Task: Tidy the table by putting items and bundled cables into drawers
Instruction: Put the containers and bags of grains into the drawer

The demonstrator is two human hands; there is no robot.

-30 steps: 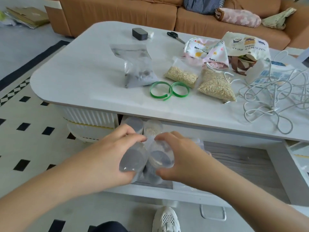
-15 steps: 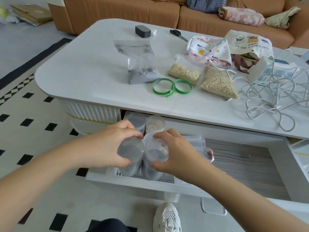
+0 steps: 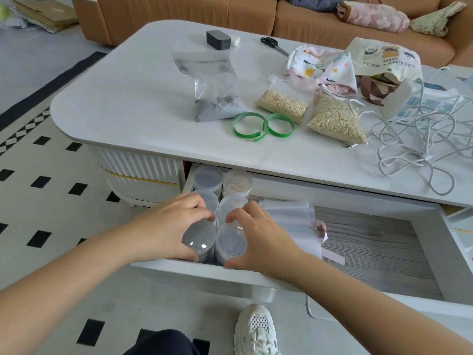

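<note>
The open drawer (image 3: 384,257) under the white table (image 3: 128,98) holds several clear lidded jars at its left end. My left hand (image 3: 166,226) grips the front left jar (image 3: 199,239), which holds grey grains. My right hand (image 3: 258,237) grips the front right jar (image 3: 231,243) beside it. Both jars stand down inside the drawer against its front wall. Behind them stand more jars (image 3: 208,176), one with pale grains (image 3: 236,181). Empty clear bags (image 3: 294,221) lie in the drawer to the right of my right hand.
On the table lie a bag of grey grit (image 3: 217,98), two green bands (image 3: 263,125), two bags of grain (image 3: 335,119), fabric pouches (image 3: 322,65), a tote bag (image 3: 384,57), scissors (image 3: 272,43), a black box (image 3: 217,39) and tangled white cables (image 3: 422,139). A sofa (image 3: 230,11) stands behind.
Both hands have lowered the two jars from above the drawer's front down into it, in front of the jars standing there.
</note>
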